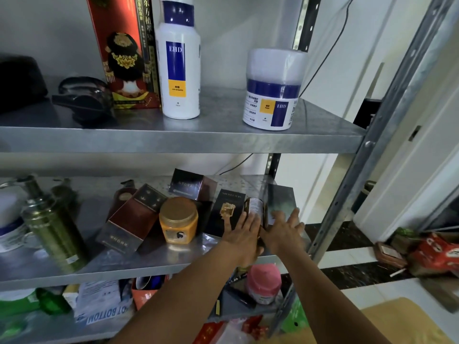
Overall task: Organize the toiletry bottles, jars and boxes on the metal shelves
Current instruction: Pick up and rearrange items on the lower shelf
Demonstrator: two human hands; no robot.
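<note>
Left hand (242,232): open, with the fingers straight and close together, laid against the lower part of the brown bottle (255,207) and the foot of the black box (227,209)
Right hand (283,228): open, with the fingers straight and spread, resting flat on the lower front of the grey-green box (280,197); it lay just beside the left hand
Brown bottle: stood between the two hands, its white label facing out
Black box: upright with a gold emblem, just left of the bottle
Grey-green box: just right of the bottle, at the right end of the middle shelf (149,271)
Orange jar (178,222): gold lid, near the black box on its left
Maroon box (131,219): lay tilted, touching the jar's left side; a dark box (191,184) sat behind the jar
Green pump bottle (52,227): near the left end of the same shelf
Top shelf (173,140): a white bottle (180,70) beside a red box (124,53), a white jar (273,93) well apart to the right, and a black hair dryer (84,100) to the left
Pink-capped bottle (264,281): on the shelf below, under the forearms
</note>
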